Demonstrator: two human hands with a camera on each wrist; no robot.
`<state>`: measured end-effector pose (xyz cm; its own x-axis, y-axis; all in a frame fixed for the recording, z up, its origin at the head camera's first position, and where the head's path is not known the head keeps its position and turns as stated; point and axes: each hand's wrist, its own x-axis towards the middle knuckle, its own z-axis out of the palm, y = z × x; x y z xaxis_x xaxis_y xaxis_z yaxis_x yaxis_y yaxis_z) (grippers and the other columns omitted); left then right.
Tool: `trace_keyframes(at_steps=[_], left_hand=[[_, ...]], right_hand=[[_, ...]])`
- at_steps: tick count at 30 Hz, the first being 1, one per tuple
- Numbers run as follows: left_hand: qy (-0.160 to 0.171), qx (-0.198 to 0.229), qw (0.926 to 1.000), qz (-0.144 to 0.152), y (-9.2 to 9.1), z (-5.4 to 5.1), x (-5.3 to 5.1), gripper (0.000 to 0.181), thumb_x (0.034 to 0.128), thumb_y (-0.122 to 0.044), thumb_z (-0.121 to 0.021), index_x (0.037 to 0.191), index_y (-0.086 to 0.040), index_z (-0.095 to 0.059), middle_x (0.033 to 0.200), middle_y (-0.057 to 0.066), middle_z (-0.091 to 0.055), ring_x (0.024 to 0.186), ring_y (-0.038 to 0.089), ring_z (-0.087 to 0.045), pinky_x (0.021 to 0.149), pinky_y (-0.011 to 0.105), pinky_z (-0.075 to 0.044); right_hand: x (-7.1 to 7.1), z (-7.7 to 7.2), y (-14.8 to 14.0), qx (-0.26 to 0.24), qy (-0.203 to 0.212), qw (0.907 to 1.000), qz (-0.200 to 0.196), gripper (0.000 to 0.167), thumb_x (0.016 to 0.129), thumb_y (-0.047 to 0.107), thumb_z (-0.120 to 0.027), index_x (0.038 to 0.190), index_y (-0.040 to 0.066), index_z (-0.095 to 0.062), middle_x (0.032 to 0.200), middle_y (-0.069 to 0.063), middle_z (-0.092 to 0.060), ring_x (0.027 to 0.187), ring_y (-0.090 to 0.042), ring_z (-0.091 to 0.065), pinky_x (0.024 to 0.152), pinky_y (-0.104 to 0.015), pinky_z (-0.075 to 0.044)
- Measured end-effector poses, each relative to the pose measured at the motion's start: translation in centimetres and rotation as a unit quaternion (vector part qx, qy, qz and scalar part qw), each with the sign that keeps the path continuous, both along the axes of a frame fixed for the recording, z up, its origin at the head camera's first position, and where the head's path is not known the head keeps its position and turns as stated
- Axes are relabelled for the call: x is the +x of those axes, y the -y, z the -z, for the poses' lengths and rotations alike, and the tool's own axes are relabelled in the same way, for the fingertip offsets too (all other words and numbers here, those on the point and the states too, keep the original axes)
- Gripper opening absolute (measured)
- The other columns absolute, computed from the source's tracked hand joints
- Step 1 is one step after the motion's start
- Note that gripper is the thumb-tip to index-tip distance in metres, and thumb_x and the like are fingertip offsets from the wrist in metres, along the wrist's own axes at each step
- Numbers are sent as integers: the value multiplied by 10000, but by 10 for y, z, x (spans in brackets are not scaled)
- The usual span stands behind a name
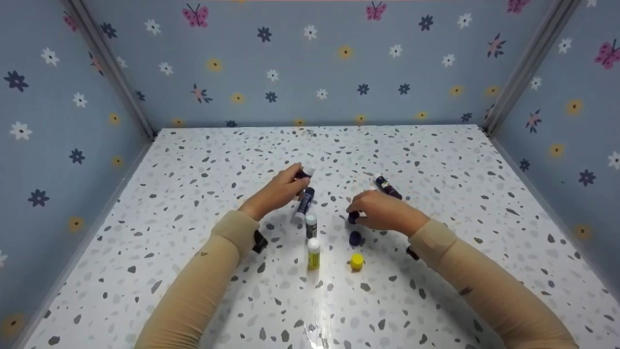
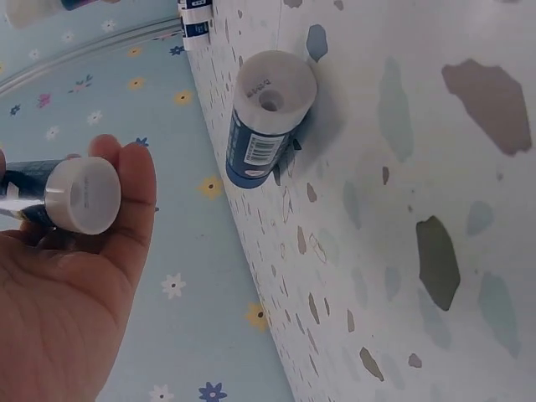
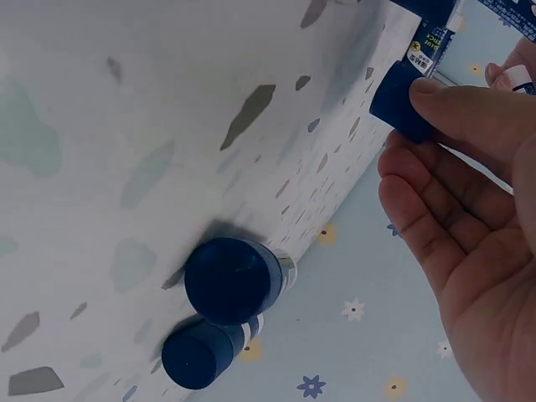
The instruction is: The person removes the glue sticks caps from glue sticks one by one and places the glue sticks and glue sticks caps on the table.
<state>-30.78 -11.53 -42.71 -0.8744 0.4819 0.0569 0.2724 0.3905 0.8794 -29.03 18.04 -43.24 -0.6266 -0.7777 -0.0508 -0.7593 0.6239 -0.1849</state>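
Observation:
My left hand [image 1: 281, 189] holds a dark blue glue stick [image 2: 84, 194] by its body, its white base pointing right in the head view. My right hand [image 1: 385, 211] pinches a dark blue cap [image 3: 402, 102] between thumb and fingers, just above the table. Below the left hand, a dark glue stick [image 1: 305, 201] lies tilted. Nearer to me are another dark glue stick [image 1: 311, 226] with a white end and a yellow glue stick [image 1: 314, 254]. A dark blue cap [image 1: 355, 238] and a yellow cap [image 1: 357, 261] sit nearer to me than the right hand.
Beyond the right hand, another dark glue stick [image 1: 387, 186] lies slanted on the speckled white table [image 1: 218, 300]. Blue flowered walls [image 1: 310, 63] enclose the back and both sides. Dark wrist devices [image 1: 260, 241] show beneath the sleeves.

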Motion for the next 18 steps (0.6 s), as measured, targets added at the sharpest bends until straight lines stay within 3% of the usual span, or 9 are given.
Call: trace_keyframes(at_steps=[6,11,18], left_hand=[[-342,-353,9988,51,0,2,-1,227,1118,-277,-571,1173,-64,-626,1141,154,-673,1006,237,-632,889,381,-530],[-452,-391,9980,181,0,5,-4,255,1083,-261,-651,1227,-59,-711,1110,120,-710,972,214,-674,863,347,-554],[-438,-426,9980,155,0,8,-4,172,1032,-240,-751,1084,-77,-734,1063,96,-743,940,189,-683,853,337,-552]], right_hand=[[-1,7,0,73,115,9999,41,208,979,35,-756,1183,36,-801,1166,-138,-793,1077,-314,-756,974,-477,-614],[-2,8,0,122,141,9998,48,221,976,33,-757,1193,39,-800,1178,-139,-794,1087,-318,-756,987,-483,-610],[-1,12,0,-50,141,9999,30,160,974,42,-766,1128,48,-807,1095,-113,-796,1008,-280,-759,943,-444,-624]])
